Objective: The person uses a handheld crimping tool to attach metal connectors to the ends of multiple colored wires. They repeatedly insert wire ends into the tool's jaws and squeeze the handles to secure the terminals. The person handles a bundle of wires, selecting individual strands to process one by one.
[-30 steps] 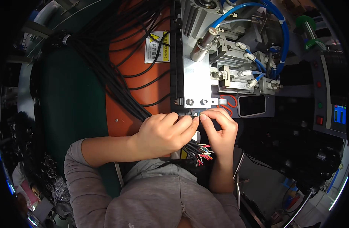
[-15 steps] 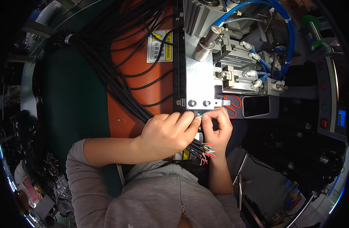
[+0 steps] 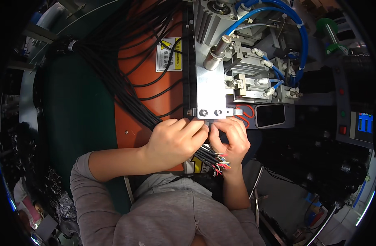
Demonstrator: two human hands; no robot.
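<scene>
My left hand (image 3: 175, 140) is closed, its fingertips tucked against the front edge of a bright metal plate (image 3: 210, 92) on a pneumatic machine. Facing it at the same edge is my right hand (image 3: 232, 137), thumb and fingers bent together in a pinch. Whatever lies between the fingertips of both hands is too small and hidden to name. A bundle of black cables (image 3: 134, 107) runs beneath my left hand. Its cut ends come out below the hands as thin bare-ended wires (image 3: 222, 163) in red, white, yellow and blue.
Metal air cylinders (image 3: 251, 65) with blue hoses (image 3: 303, 45) fill the machine's right side. Red-handled scissors (image 3: 248, 115) and a dark phone (image 3: 270, 115) lie right of the plate. An orange panel (image 3: 155, 92) with a warning label (image 3: 169, 54) spans the left. A control box (image 3: 356, 127) stands far right.
My right fingers have bent in closer under the plate's edge, and the thin wire glimpsed between the fingertips is now hidden. The machine sits slightly further left in view.
</scene>
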